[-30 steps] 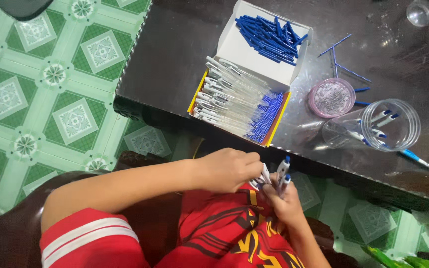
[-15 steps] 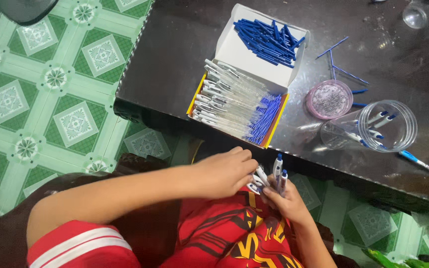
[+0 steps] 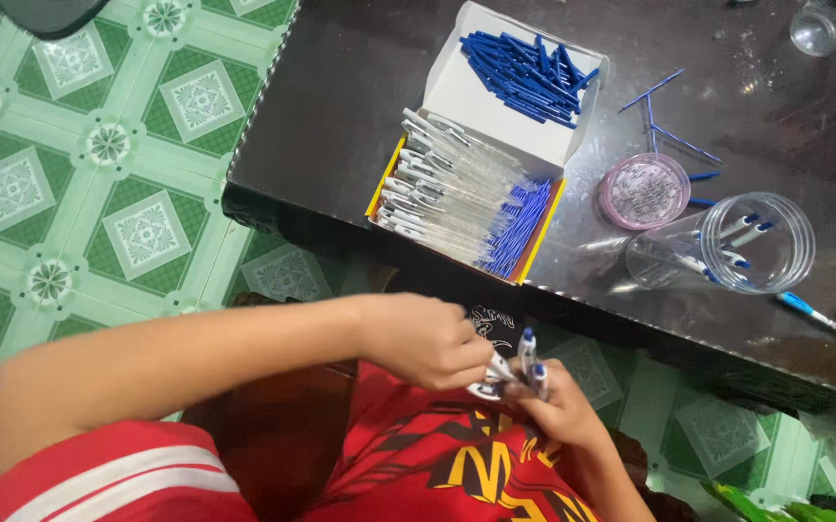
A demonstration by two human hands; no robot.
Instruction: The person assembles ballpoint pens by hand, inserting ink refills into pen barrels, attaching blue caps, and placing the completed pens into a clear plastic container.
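Both hands closed on pens [image 3: 526,356] over the lap: left hand [image 3: 432,340] pinches one end, right hand [image 3: 558,408] grips the bunch, below the worktop [image 3: 341,106] edge.

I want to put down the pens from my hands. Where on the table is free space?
Free: the dark table left of the open box, toward its left edge. Crowded: right of the box, with the pink lid, clear cup and loose blue refills.

Open cardboard box [image 3: 484,97], white inside with yellow and red edges, near the dark worktop's [image 3: 341,106] front edge | lower tray holds clear pens, raised flap holds blue pen parts | no signs or screens
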